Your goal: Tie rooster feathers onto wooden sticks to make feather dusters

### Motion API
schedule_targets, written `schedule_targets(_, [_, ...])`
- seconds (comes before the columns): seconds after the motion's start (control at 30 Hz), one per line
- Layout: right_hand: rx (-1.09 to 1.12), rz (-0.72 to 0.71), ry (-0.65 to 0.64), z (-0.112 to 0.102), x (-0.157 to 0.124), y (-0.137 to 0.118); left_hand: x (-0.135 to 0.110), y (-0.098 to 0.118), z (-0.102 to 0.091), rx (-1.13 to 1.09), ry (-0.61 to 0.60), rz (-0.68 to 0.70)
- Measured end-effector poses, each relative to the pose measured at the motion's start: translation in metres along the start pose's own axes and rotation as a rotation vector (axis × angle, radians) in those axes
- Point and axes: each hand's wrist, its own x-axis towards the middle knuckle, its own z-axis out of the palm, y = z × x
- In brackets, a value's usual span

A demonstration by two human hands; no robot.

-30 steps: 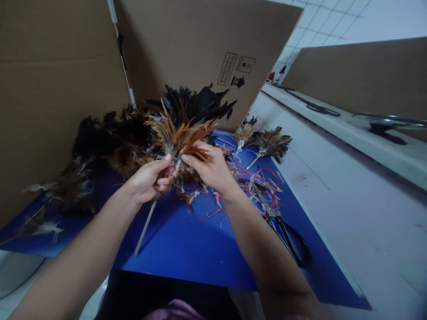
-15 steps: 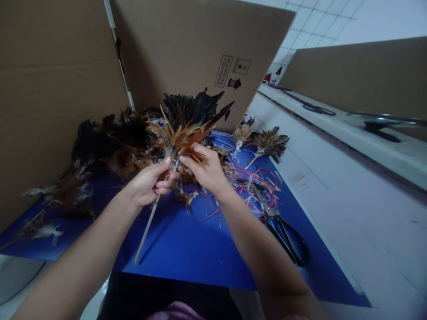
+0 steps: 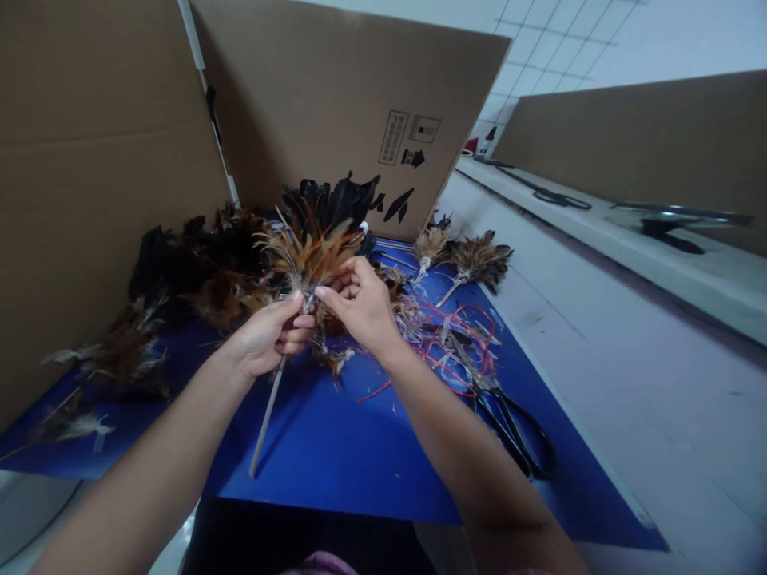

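Observation:
My left hand [image 3: 267, 338] is closed round a thin wooden stick [image 3: 265, 425] that slants down toward me. A tuft of orange-brown feathers [image 3: 305, 254] fans out from the stick's top end. My right hand [image 3: 359, 307] pinches the base of that tuft with thumb and fingers, right beside the left thumb. Both hands hover over a blue mat [image 3: 335, 439].
A heap of black and brown feathers [image 3: 197, 263] lies behind the hands, against upright cardboard panels [image 3: 323, 104]. Two small finished feather tufts [image 3: 473, 259] lie at the mat's far right. Red string scraps [image 3: 455, 335] and black scissors [image 3: 509, 423] sit right of my right forearm.
The hands have stayed together on the tuft. The right fingers have curled in closer around its base, and the view has tilted slightly.

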Motion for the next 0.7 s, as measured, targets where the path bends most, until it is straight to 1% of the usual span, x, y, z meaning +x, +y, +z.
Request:
schedule_targets(0.1, [0.027,-0.013,0.027,-0.007,0.001,-0.003,-0.001,0.001,0.000,-0.007,0.002,0.017])
schedule_targets(0.23, [0.072,-0.022,0.089,-0.022,0.002,-0.016,-0.003,0.008,-0.002,-0.021,0.014,0.039])
schedule_targets(0.3, [0.042,-0.041,0.114,-0.029,0.000,-0.022,-0.004,0.016,-0.006,-0.015,0.039,0.080])
schedule_targets(0.33, [0.006,-0.049,0.099,-0.031,-0.001,-0.023,-0.005,0.020,-0.008,-0.013,0.054,0.107])
schedule_targets(0.37, [-0.042,-0.053,0.054,-0.033,-0.003,-0.023,-0.006,0.024,-0.010,-0.012,0.066,0.136])
schedule_targets(0.4, [-0.099,-0.054,-0.022,-0.033,-0.005,-0.021,-0.008,0.029,-0.012,-0.017,0.078,0.165])
schedule_targets(0.5, [-0.291,-0.082,-0.339,-0.024,-0.014,-0.012,-0.014,0.040,-0.017,-0.050,0.130,0.228])
schedule_targets(0.57, [-0.398,-0.121,-0.501,-0.012,-0.019,-0.004,-0.018,0.045,-0.019,-0.069,0.157,0.247])
schedule_targets(0.7, [-0.493,-0.193,-0.675,0.021,-0.027,0.002,-0.025,0.050,-0.020,-0.114,0.167,0.255])
